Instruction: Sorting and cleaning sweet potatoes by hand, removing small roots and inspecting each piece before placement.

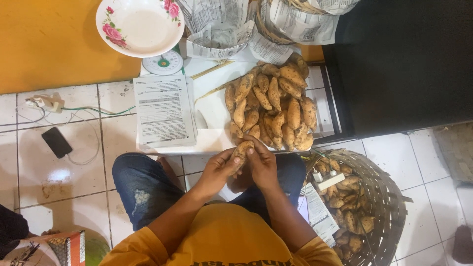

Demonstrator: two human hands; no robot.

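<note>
tuber (241, 151) pinched between both hands, just below tuber pile (272, 106).
left hand (218, 170) and right hand (262, 165) closed on its ends; looks firm, light, rough-skinned.

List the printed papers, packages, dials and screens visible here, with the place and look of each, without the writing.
Printed sheet: on the low white table, rectangular, white with grey text blocks.
Scale dial: under the flowered bowl, round, white with green rim.
Newspaper wraps: top centre, crumpled, grey-white.
Phone: floor at left, dark screen.
Paper slip: beside the woven basket, white.
</note>
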